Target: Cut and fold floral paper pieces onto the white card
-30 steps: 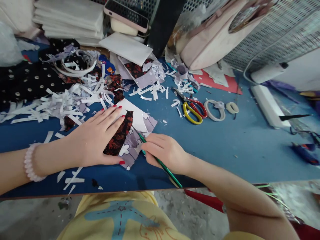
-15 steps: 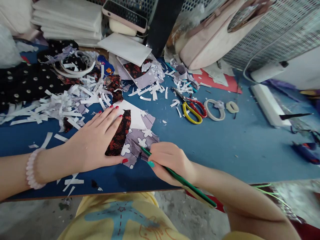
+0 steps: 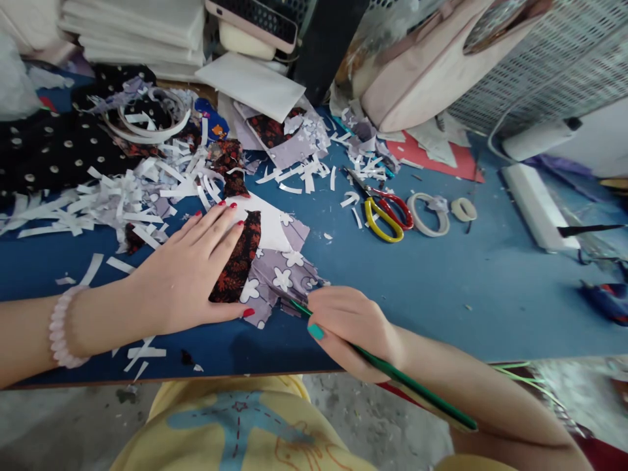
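My left hand (image 3: 179,278), fingers stretched and a little apart, lies flat across a white sheet (image 3: 267,222) and a dark red-and-black patterned fabric piece (image 3: 241,261). A lilac fabric with white flowers (image 3: 265,278) sticks out beside them, its edge frayed. My right hand (image 3: 350,327) is closed around a long, slim green-handled tool (image 3: 417,383), held like a pen. Its thin dark tip points left over the lilac fabric; whether it touches is hard to tell. The handle's far end slants down to the right, past my wrist.
Scissors with yellow and red handles (image 3: 387,216) lie right of the fabric, with tape rolls (image 3: 429,214) next to them. Paper strips (image 3: 112,203) are heaped at the left. Behind stand a paper stack (image 3: 137,33), a phone (image 3: 255,23) and a pink bag (image 3: 417,72).
My right hand and the green-handled tool have moved right and slightly down, the tip sliding away from the dark fabric. My left hand stays in place on the pieces.
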A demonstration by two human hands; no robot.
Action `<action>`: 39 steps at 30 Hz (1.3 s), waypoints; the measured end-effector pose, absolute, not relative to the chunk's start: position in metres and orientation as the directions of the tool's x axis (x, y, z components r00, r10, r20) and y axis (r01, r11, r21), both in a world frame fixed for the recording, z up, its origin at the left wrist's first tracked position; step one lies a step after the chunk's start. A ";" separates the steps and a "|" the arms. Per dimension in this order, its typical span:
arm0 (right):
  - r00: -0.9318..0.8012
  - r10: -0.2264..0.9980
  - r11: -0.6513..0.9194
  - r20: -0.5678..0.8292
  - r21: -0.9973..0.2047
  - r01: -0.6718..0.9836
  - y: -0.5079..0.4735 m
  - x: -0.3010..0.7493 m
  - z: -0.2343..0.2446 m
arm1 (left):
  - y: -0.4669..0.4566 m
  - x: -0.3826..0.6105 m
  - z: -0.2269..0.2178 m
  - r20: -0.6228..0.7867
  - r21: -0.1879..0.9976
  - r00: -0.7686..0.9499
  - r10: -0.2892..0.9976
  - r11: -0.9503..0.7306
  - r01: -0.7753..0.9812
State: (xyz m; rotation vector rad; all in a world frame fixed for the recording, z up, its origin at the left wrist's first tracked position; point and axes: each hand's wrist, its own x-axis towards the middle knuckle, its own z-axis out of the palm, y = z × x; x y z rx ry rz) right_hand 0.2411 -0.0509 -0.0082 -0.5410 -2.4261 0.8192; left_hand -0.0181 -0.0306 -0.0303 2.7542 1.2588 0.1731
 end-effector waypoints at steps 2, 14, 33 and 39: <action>-0.792 0.512 0.722 0.334 -0.666 0.186 -0.051 0.242 -0.006 | -0.031 -0.018 -0.031 0.067 0.143 0.652 0.755 -0.654 0.743; -0.796 0.512 0.692 0.322 -0.704 0.160 -0.059 0.252 -0.003 | -0.031 -0.017 -0.031 0.034 0.099 0.656 0.754 -0.655 0.749; -0.795 0.488 0.758 0.362 -0.628 0.179 -0.040 0.233 -0.024 | -0.032 -0.014 -0.030 -0.024 0.110 0.640 0.768 -0.634 0.765; -0.813 0.501 0.720 0.297 -0.665 0.201 -0.040 0.232 -0.011 | -0.032 -0.014 -0.028 -0.048 0.113 0.635 0.771 -0.628 0.770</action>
